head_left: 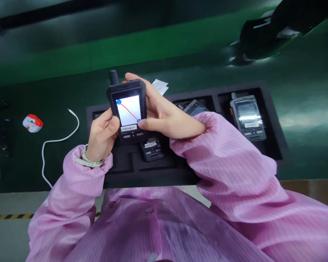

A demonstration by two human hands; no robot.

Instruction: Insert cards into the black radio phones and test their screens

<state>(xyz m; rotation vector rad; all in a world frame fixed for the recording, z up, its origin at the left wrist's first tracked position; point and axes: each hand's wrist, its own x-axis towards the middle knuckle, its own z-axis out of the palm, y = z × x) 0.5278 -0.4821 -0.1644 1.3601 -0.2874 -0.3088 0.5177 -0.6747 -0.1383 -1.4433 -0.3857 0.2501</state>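
A black handheld radio (129,133) with a stubby antenna is held upright above a foam tray. Its lit screen shows a red line between two blue dots. My left hand (102,134) grips its lower left side, thumb bent against the edge. My right hand (164,112) wraps round its right side, with the thumb on the lower right corner of the screen. Just below it, another radio (153,150) lies partly hidden in the black foam tray (158,176).
In the tray's right compartment lies a radio (248,116); a further device (195,108) is behind my right wrist. Clear plastic (160,86) lies behind. To the left are a white cable (62,139) and a red-and-white object (33,123). Something black (258,40) stands at upper right.
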